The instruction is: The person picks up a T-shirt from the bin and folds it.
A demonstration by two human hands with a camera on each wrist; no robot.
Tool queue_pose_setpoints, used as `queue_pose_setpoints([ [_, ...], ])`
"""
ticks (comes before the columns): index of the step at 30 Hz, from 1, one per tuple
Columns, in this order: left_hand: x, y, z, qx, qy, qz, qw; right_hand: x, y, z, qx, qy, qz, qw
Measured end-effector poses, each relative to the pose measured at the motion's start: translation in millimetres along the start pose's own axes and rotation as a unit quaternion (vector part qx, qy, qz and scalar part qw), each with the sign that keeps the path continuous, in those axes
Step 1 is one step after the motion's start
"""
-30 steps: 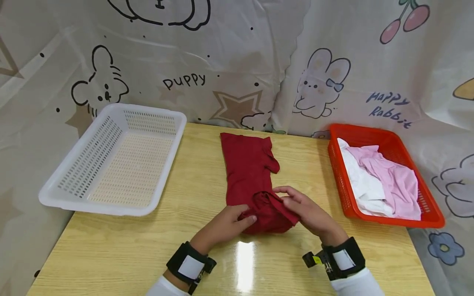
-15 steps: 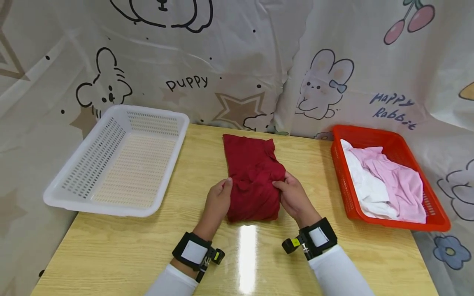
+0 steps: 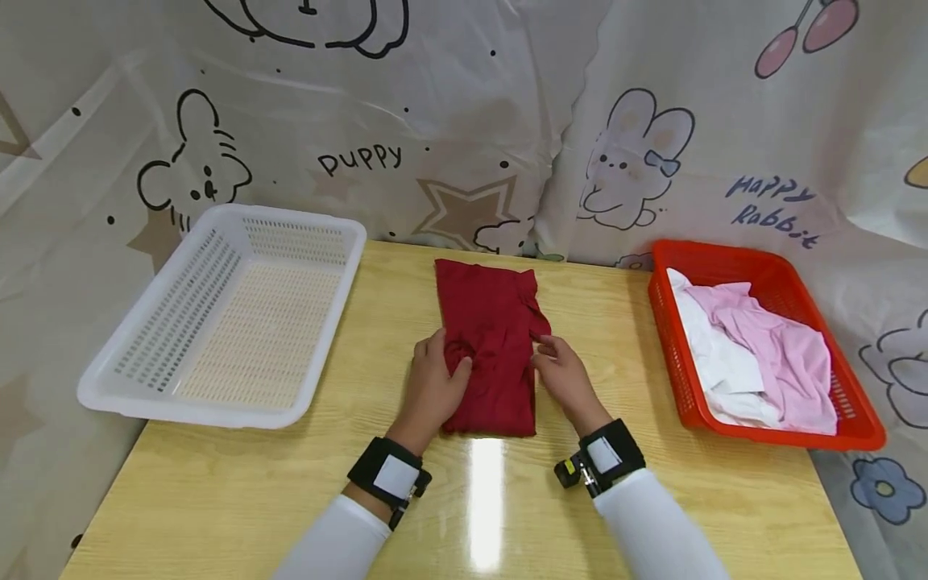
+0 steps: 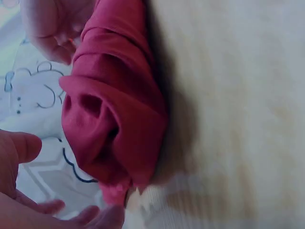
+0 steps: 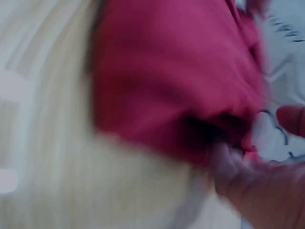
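Observation:
A dark red folded garment lies lengthwise on the wooden table, its near part doubled over and its right edge bunched farther up. At its left edge is my left hand, thumb over the cloth; the left wrist view shows that thumb well apart from the fingers. My right hand is beside the right edge with bent fingers. In the blurred right wrist view, its fingers are right at a dark fold while the thumb stands away from the cloth.
A white perforated basket stands to the left on the table. On the right, a red basket holds white cloth and pink cloth. A printed curtain hangs behind the table.
The garment's near end, bunched between both hands earlier, now lies flatter and folded over. Both hands moved farther up its sides, and the right hand has loosened its grip on the right edge.

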State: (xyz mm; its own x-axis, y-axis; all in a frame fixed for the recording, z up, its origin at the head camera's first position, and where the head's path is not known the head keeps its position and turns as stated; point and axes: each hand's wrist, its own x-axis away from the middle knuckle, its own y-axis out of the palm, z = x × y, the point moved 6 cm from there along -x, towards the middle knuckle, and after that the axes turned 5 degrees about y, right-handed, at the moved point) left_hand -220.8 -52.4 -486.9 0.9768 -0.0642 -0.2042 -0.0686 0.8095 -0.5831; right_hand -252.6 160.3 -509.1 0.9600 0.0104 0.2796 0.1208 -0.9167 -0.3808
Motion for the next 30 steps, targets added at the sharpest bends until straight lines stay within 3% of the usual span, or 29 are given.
queue_pose_setpoints([
  [2, 10.2, -2.0, 8.7, -0.065, 0.088, -0.025, 0.9937, 17.4, -5.7, -6.0, 0.103, -0.083, 0.039, 0.991],
  [3, 16.1, -2.0, 14.2, -0.103, 0.14, -0.047, 0.9837, 27.1, -5.8, -10.3, 0.158, -0.13, 0.048, 0.978],
  [6, 33.8, 3.9, 24.1, -0.206, 0.266, -0.134, 0.9319, 55.2, 8.8, -20.3, 0.283, -0.267, 0.003, 0.921],
  [8, 41.8, 9.8, 23.1, -0.254, 0.3, -0.183, 0.901, 66.5, 24.2, -17.6, 0.345, -0.311, -0.053, 0.884],
  [9, 43.9, 12.3, 21.0, -0.273, 0.303, -0.197, 0.8917, 69.7, 30.9, -14.4, 0.37, -0.316, -0.078, 0.87],
  [11, 44.2, 17.1, 16.0, -0.295, 0.296, -0.204, 0.8852, 71.1, 40.2, -6.8, 0.41, -0.309, -0.098, 0.853],
  [14, 40.8, 21.7, 10.9, -0.288, 0.277, -0.195, 0.8955, 67.2, 45.7, 1.3, 0.435, -0.295, -0.081, 0.847],
  [16, 39.3, 21.4, 8.8, -0.256, 0.256, -0.202, 0.9098, 66.2, 44.5, 2.2, 0.42, -0.292, -0.066, 0.856],
  [20, 41.6, 10.8, 9.4, -0.119, 0.179, -0.262, 0.941, 72.5, 26.5, -1.5, 0.326, -0.238, -0.085, 0.911],
  [24, 43.9, -8.6, 18.8, 0.045, 0.096, -0.291, 0.9506, 86.0, 2.2, -15.5, 0.203, -0.163, -0.126, 0.957],
  [27, 38.0, -20.5, 23.3, 0.135, 0.036, -0.262, 0.955, 85.0, -6.8, -30.0, 0.077, -0.118, -0.148, 0.979],
  [30, 25.6, -23.6, 15.0, 0.172, -0.039, -0.185, 0.9668, 65.6, -7.0, -33.2, -0.081, -0.047, -0.145, 0.985],
])
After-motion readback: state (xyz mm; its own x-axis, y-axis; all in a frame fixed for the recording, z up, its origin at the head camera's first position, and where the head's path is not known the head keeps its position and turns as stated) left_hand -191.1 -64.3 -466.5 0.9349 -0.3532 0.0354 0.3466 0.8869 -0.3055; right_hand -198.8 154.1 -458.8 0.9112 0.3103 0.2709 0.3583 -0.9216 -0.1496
